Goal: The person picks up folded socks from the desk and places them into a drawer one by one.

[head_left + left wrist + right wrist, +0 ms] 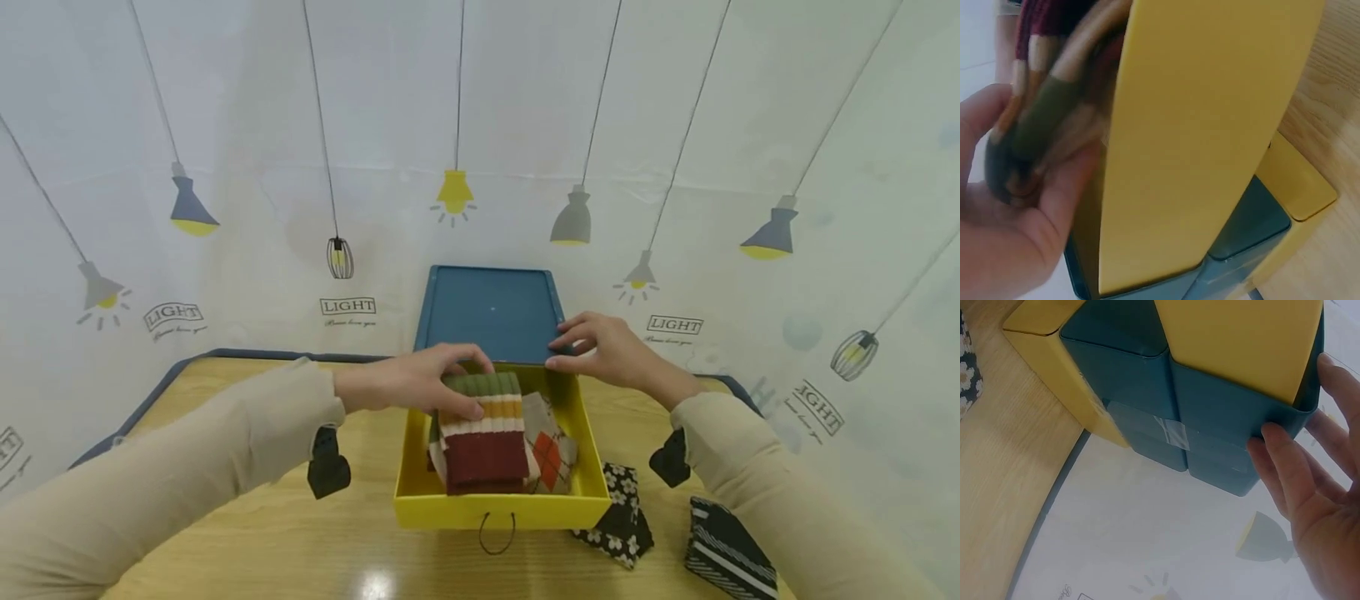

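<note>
A yellow drawer [592,467] stands pulled out of a blue box [491,312] on the wooden table. In it lies a folded striped sock bundle [483,437] of green, orange, cream and dark red, beside an argyle sock [551,446]. My left hand [427,383] grips the green end of the striped bundle [1035,119] at the drawer's back, next to the drawer's yellow side wall [1204,144]. My right hand [600,346] rests with straight fingers [1285,469] on the blue box's front right corner [1222,406].
A black flowered sock bundle [618,517] and a black striped one [731,554] lie on the table [262,542] right of the drawer. The drawer's black loop handle [497,533] faces me. A lamp-printed white backdrop [225,167] surrounds the table.
</note>
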### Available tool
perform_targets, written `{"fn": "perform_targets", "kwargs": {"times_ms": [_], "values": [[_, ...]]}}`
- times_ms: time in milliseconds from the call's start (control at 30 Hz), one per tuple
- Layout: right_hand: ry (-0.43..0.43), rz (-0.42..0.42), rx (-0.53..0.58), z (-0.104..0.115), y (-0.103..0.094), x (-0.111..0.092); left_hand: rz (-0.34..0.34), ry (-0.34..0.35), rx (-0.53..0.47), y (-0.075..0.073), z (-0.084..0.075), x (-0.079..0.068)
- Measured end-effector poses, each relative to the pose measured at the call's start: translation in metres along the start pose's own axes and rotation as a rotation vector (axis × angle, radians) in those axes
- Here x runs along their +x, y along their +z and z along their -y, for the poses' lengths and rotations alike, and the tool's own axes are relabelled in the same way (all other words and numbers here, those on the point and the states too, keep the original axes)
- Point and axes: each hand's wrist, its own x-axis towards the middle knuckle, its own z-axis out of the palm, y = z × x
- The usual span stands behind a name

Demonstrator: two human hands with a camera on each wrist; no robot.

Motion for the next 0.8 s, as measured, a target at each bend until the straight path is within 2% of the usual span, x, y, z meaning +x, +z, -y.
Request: {"fn": "perform_targets", "kwargs": {"times_ms": [133, 267, 467, 633, 800], "values": [[0.003, -0.006, 0.002, -0.0003, 0.0003, -0.0004, 0.003, -0.009, 0.118, 0.0006, -0.0023, 0.0023], [0.002, -0.006, 0.002, -0.0008, 0.0012, -0.0004, 0.004, -0.006, 0.194, 0.0004, -0.0024, 0.0032], [-0.004, -0.009, -0.012, -0.0007, 0.0010, -0.0005, -0.024, 0.033, 0.324, -0.0006, 0.0007, 0.0033], [-0.008, -0.006, -0.017, -0.0003, 0.0006, -0.0002, -0.050, 0.071, 0.348, -0.0023, 0.0035, 0.0018], [-0.003, -0.008, -0.018, -0.0005, -0.0002, -0.0006, -0.079, 0.141, 0.329, -0.0053, 0.0046, 0.0004]]}}
